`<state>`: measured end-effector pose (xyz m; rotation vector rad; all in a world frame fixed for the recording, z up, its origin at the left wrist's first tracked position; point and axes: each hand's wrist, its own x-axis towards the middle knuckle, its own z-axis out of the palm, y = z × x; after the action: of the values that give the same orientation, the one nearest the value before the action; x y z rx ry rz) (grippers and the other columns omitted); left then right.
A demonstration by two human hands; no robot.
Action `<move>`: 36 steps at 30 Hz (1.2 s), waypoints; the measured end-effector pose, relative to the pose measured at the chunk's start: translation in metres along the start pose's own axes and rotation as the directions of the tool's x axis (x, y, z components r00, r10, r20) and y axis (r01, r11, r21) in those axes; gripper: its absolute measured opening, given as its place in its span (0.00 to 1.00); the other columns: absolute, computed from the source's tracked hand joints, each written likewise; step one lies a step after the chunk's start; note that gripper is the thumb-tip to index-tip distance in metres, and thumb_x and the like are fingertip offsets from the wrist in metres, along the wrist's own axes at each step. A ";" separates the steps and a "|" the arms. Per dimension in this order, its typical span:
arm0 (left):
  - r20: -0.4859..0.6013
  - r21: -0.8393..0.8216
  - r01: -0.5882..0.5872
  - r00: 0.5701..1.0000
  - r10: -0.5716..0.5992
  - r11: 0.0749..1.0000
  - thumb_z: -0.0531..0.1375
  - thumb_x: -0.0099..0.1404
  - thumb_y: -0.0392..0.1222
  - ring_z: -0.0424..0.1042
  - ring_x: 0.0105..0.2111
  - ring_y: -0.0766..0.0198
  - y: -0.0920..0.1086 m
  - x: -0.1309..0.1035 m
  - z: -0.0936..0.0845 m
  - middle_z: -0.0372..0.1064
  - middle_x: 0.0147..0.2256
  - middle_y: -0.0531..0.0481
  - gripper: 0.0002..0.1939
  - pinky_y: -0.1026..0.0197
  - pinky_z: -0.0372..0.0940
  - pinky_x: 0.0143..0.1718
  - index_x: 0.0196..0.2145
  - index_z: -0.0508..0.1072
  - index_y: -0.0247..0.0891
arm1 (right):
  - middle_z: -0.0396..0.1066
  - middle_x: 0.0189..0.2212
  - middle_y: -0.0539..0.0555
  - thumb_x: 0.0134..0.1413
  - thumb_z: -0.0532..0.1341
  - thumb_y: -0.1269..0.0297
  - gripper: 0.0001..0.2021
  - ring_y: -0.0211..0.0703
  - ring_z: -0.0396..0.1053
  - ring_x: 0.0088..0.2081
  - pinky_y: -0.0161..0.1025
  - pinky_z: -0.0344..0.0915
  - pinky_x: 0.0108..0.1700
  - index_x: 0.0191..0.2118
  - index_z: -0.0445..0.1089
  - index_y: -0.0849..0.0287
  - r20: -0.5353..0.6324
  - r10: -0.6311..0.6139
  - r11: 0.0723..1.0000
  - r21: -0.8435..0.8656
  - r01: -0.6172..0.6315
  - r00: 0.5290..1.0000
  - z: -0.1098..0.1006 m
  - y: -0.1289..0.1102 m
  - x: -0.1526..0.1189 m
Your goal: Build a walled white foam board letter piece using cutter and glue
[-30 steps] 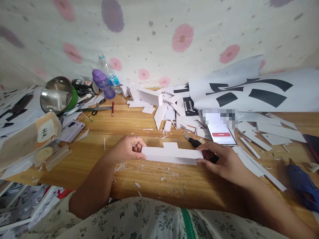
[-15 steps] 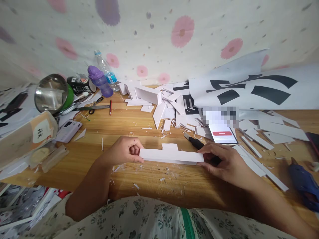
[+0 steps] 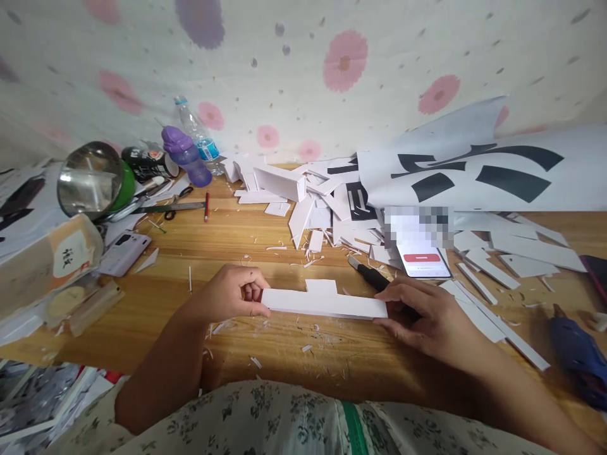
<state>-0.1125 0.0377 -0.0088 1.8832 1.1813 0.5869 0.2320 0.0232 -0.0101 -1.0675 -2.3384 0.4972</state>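
A long white foam-board strip spans the gap between my hands, with a small square tab standing up from its far edge. My left hand pinches the strip's left end between thumb and curled fingers. At the other end, my right hand grips it with thumb below and fingers above. A craft knife with a black handle lies just beyond my right hand, which partly hides it. White shavings are scattered on the wood under the strip.
White board offcuts pile up at the back, beside a lit phone. A blue glue gun lies at the right. On the left are a metal bowl, a purple-lidded bottle, scissors and a red pencil.
The near face of the strip has tilted slightly, so less of its lower edge shows. Both hands keep hold of its ends. The whole view has shifted a little.
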 end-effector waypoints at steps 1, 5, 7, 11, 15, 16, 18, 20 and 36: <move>0.003 0.005 0.000 1.000 0.000 1.000 0.69 0.47 0.43 0.63 0.19 0.72 0.000 0.000 0.000 0.65 0.19 0.56 0.13 0.70 0.59 0.21 0.26 0.72 0.33 | 0.69 0.27 0.51 0.53 0.60 0.65 0.04 0.38 0.67 0.27 0.35 0.64 0.27 0.37 0.68 0.57 0.002 0.000 1.000 -0.001 0.000 1.000 0.000 0.000 0.000; 0.008 0.015 0.014 1.000 -0.014 1.000 0.69 0.48 0.44 0.63 0.19 0.72 0.000 0.000 -0.001 0.65 0.19 0.56 0.12 0.70 0.59 0.21 0.26 0.72 0.34 | 0.68 0.26 0.51 0.53 0.60 0.65 0.04 0.37 0.66 0.25 0.34 0.63 0.26 0.35 0.68 0.56 0.009 0.010 1.000 0.003 -0.010 1.000 0.000 -0.001 0.002; 0.012 0.024 0.016 1.000 -0.017 1.000 0.69 0.49 0.45 0.63 0.19 0.72 -0.001 0.001 -0.001 0.65 0.19 0.56 0.13 0.70 0.59 0.21 0.26 0.72 0.34 | 0.67 0.25 0.50 0.53 0.60 0.65 0.03 0.37 0.66 0.25 0.35 0.63 0.26 0.34 0.68 0.56 0.010 0.019 1.000 0.008 -0.019 1.000 0.001 0.000 0.002; 0.027 0.038 0.009 1.000 -0.010 0.999 0.69 0.49 0.46 0.63 0.19 0.71 -0.003 0.002 -0.001 0.65 0.19 0.56 0.13 0.70 0.59 0.21 0.26 0.72 0.34 | 0.68 0.25 0.50 0.53 0.60 0.65 0.03 0.38 0.67 0.26 0.36 0.63 0.27 0.35 0.69 0.56 0.022 0.025 1.000 0.008 -0.025 0.999 0.001 0.001 0.001; 0.019 0.042 0.010 1.000 -0.011 0.999 0.69 0.48 0.46 0.63 0.20 0.71 -0.004 0.002 -0.001 0.66 0.19 0.55 0.13 0.70 0.59 0.22 0.26 0.73 0.34 | 0.68 0.25 0.50 0.53 0.60 0.65 0.03 0.38 0.67 0.26 0.36 0.64 0.27 0.35 0.68 0.56 0.028 0.027 1.000 0.005 -0.027 0.999 0.001 0.002 0.000; 0.019 0.042 0.010 1.000 -0.011 0.999 0.69 0.48 0.45 0.63 0.20 0.71 -0.004 0.001 -0.001 0.66 0.19 0.55 0.13 0.70 0.59 0.22 0.26 0.73 0.34 | 0.68 0.26 0.50 0.54 0.60 0.65 0.03 0.38 0.67 0.26 0.36 0.64 0.27 0.35 0.68 0.56 0.033 0.028 1.000 0.006 -0.028 0.999 0.001 0.003 0.000; 0.021 0.042 0.014 1.000 -0.015 0.999 0.69 0.48 0.45 0.64 0.20 0.71 -0.004 0.001 -0.001 0.67 0.20 0.55 0.13 0.70 0.59 0.22 0.26 0.73 0.34 | 0.68 0.26 0.50 0.53 0.60 0.65 0.03 0.38 0.68 0.27 0.36 0.64 0.28 0.35 0.68 0.56 0.037 0.032 0.999 0.011 -0.032 0.999 0.001 0.003 0.000; 0.021 0.040 0.024 0.999 -0.025 0.999 0.69 0.48 0.45 0.64 0.20 0.71 -0.004 0.001 -0.001 0.67 0.20 0.55 0.13 0.70 0.59 0.22 0.26 0.73 0.34 | 0.69 0.26 0.50 0.53 0.60 0.65 0.03 0.38 0.67 0.27 0.36 0.64 0.28 0.35 0.69 0.56 0.036 0.044 0.999 0.013 -0.045 0.998 0.001 0.003 -0.001; 0.031 0.005 0.070 0.997 -0.070 0.998 0.68 0.48 0.45 0.64 0.21 0.70 -0.003 0.002 -0.001 0.68 0.20 0.54 0.13 0.69 0.60 0.23 0.25 0.73 0.33 | 0.69 0.26 0.50 0.53 0.60 0.64 0.04 0.39 0.68 0.27 0.36 0.65 0.28 0.36 0.67 0.56 0.048 0.073 0.997 0.011 -0.073 0.996 0.001 0.004 -0.001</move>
<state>-0.1146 0.0404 -0.0108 1.8405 1.2236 0.5152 0.2345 0.0246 -0.0139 -1.1504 -2.3410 0.5696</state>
